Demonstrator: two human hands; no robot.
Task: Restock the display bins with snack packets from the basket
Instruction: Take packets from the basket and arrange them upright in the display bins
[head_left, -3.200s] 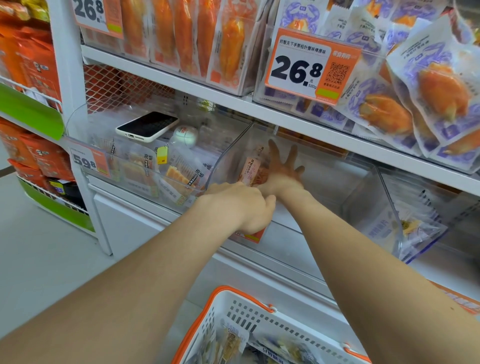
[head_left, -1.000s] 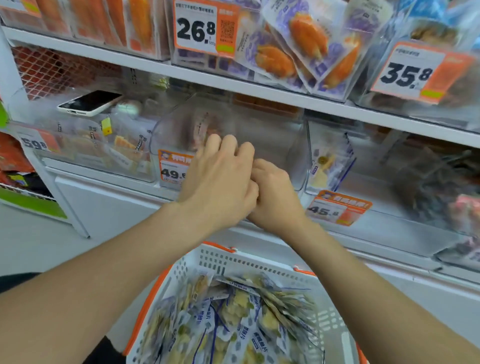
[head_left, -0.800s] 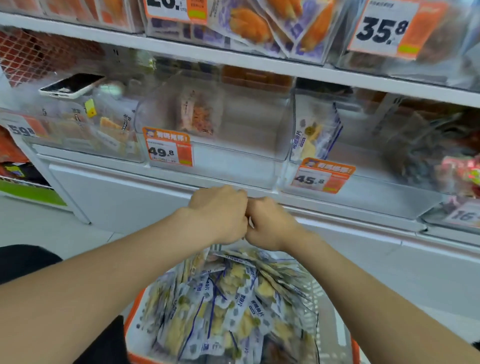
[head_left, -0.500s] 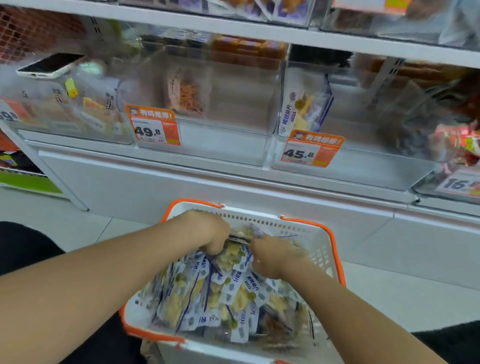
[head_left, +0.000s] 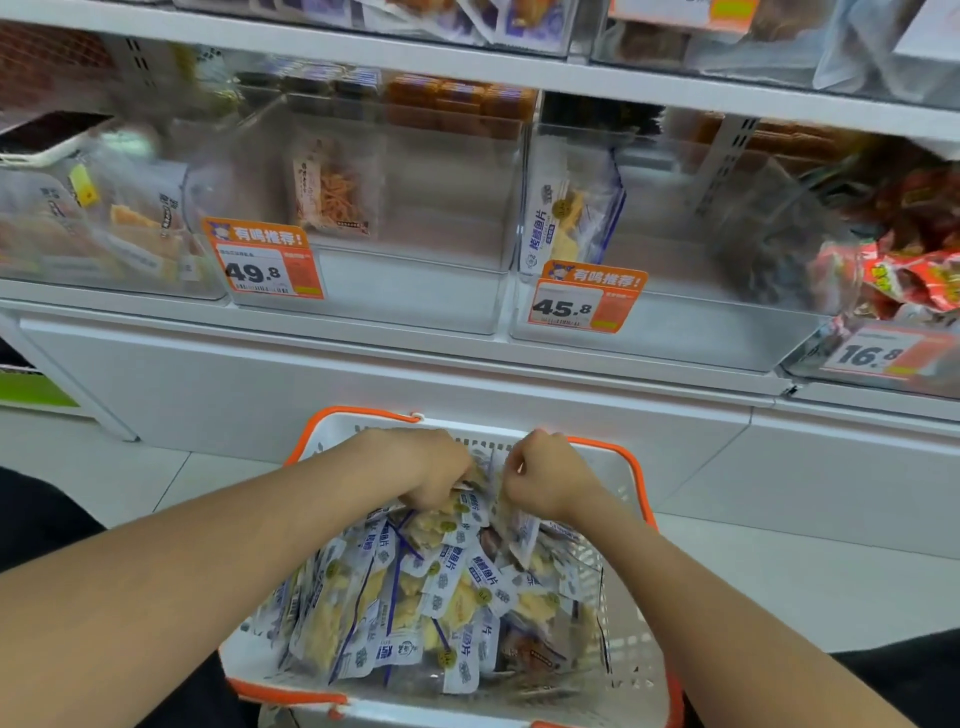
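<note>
White basket (head_left: 358, 413), orange rim, below shelf: packed with blue-and-white fish-slice packets (head_left: 431, 597), plus few darker packets near bottom.
49.8 bin (head_left: 415, 306): single packet of orange strips (head_left: 332, 192).
45.8 bin (head_left: 701, 338): lone fish-slice packet (head_left: 569, 218) leaning on left wall.
Left hand (head_left: 426, 465): grip curled into packets at basket's far end.
Right hand (head_left: 545, 483): grip pinching packet top, just beside left.
One second ago both hands were up at 49.8 bin front; now down in basket.

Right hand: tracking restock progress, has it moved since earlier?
Yes: the right hand came down from the 49.8 bin into the basket, now gripping a packet.
</note>
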